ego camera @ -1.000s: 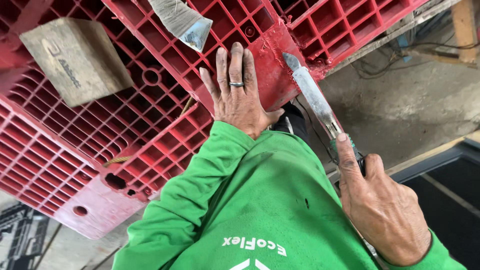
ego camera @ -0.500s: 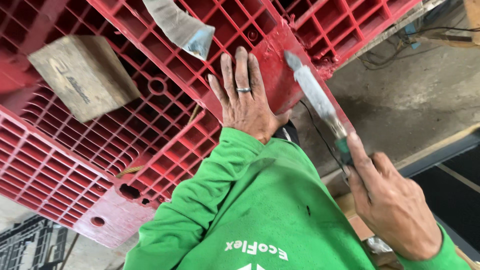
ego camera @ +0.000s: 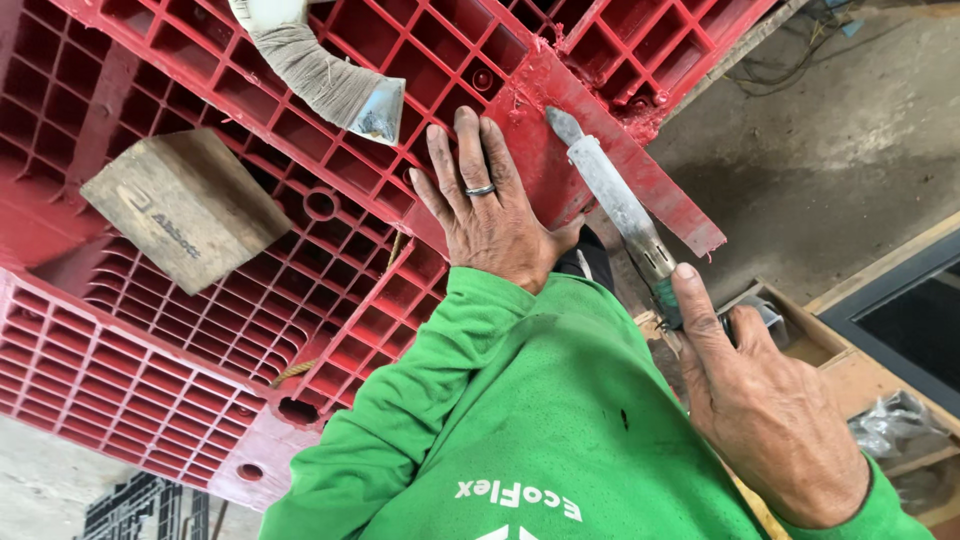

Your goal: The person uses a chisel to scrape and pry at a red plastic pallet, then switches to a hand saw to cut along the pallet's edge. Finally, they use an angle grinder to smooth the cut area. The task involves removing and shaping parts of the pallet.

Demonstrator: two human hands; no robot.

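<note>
Pressing flat with fingers spread, left hand [ego camera: 490, 215] steadying the red plastic pallet [ego camera: 200, 330] beside its smooth repaired strip, right hand [ego camera: 770, 410] clamped on the metal-tipped tool [ego camera: 615, 200], tip laid against that strip, block of wood [ego camera: 185, 205] resting nearby.

Left hand [ego camera: 492, 205], ringed, lies flat on red plastic pallet [ego camera: 250, 250], fingers spread. Right hand [ego camera: 765, 405] has its grip closed on a metal-tipped tool [ego camera: 612, 195], tip touching the pallet's smooth red patch. Wooden block [ego camera: 185, 205] rests on the grid.
</note>
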